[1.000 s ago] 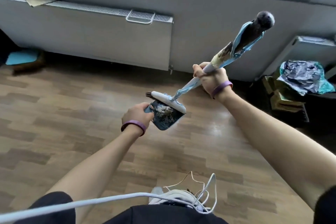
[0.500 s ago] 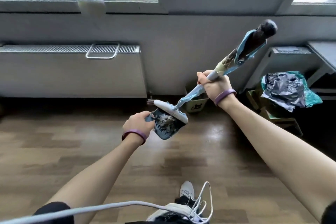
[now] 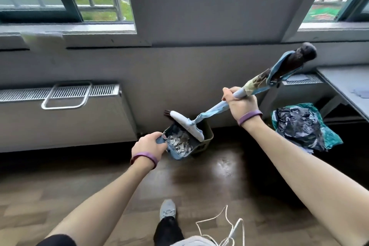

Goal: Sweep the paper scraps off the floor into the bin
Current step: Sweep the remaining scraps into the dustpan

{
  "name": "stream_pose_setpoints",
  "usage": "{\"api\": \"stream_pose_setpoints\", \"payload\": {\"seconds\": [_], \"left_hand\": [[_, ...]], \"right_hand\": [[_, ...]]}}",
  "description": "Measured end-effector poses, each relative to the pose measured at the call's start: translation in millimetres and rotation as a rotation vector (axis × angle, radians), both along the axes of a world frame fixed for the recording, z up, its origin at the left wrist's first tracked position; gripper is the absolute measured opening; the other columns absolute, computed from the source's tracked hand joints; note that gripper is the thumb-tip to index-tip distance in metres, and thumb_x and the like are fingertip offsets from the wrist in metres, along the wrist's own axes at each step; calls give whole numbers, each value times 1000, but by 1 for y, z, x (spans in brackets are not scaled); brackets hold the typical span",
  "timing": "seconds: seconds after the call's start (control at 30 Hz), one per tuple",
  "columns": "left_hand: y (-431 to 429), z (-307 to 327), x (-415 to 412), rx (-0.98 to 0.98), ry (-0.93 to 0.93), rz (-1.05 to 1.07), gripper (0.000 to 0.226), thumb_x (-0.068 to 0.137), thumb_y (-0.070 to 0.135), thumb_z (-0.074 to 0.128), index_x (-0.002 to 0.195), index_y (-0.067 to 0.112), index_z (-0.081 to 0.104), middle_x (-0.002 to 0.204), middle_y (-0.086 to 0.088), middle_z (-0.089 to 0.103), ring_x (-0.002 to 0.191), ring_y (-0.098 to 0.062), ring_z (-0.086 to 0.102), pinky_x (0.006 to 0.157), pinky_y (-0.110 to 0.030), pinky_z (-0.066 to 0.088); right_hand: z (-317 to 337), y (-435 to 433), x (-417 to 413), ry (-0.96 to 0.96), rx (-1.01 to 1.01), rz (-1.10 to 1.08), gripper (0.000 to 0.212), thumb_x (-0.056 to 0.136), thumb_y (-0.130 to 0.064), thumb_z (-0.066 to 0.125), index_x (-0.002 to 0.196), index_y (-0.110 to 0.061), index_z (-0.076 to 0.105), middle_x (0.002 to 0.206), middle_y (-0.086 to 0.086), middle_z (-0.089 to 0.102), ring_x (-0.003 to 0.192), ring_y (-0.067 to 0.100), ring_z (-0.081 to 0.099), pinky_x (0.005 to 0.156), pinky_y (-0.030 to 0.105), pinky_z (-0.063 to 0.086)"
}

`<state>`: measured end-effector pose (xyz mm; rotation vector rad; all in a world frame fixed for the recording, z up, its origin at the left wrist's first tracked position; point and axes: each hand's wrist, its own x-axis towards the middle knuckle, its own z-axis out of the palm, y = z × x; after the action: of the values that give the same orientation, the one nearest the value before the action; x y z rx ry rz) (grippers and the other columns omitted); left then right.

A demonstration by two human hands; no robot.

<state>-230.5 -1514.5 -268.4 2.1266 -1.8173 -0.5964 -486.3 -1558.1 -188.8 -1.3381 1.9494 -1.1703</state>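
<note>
Your left hand [image 3: 148, 145] grips the dustpan [image 3: 175, 146] full of paper scraps [image 3: 180, 143] over the bin [image 3: 206, 136]; right hand [image 3: 240, 104] grips the broom [image 3: 215, 109], head resting on the pan.

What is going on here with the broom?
A person is cleaning up. The left hand grips a dustpan full of paper scraps. The right hand holds the broom by its handle, with the broom head lying across the dustpan. The dustpan is held up near a small bin; the scraps are not yet tipped in.
</note>
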Motion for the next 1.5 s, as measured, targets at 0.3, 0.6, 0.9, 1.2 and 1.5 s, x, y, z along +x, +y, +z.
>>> {"api": "stream_pose_setpoints", "payload": {"seconds": [0.3, 0.6, 0.9, 1.2, 1.5], "left_hand": [[-147, -22, -21, 52, -65, -196, 26, 79, 35, 59, 105, 35, 65, 103, 1, 70, 98, -27, 64, 77, -28, 47], [-215, -33, -54, 100, -239, -431, 30, 83, 37, 53, 112, 41, 60, 108, 4, 69, 102, -24, 63, 80, -26, 46], [-217, -57, -96, 178, -490, -727, 33, 89, 30, 44, 121, 33, 51, 114, 1, 66, 106, -24, 62, 89, -33, 44], [-190, -78, -157, 153, -719, -1015, 26, 97, 18, 37, 121, 17, 48, 117, -10, 60, 103, -31, 63, 74, -35, 28], [-164, -88, -196, 201, -823, -1127, 28, 96, 9, 39, 122, 11, 49, 117, -16, 58, 102, -33, 60, 83, -38, 37]], "right_hand": [[-13, -94, -31, 31, 65, -178, 35, 89, -37, 54, 64, -14, 63, 69, -7, 62, 71, 11, 54, 63, 7, 35], [-27, -142, -58, 23, 147, -237, 36, 89, -39, 55, 58, -19, 57, 64, -9, 59, 65, 5, 53, 57, 2, 35], [-56, -167, -96, 49, 225, -143, 37, 92, -38, 50, 61, -19, 57, 69, -5, 60, 74, 15, 54, 72, 27, 35], [-61, -173, -140, 3, 264, -147, 35, 92, -37, 46, 64, -20, 59, 73, -4, 61, 80, 19, 55, 74, 27, 35], [-56, -165, -163, 87, 258, -116, 35, 95, -39, 44, 71, -18, 60, 77, -2, 61, 66, 11, 53, 59, 23, 35]]}}
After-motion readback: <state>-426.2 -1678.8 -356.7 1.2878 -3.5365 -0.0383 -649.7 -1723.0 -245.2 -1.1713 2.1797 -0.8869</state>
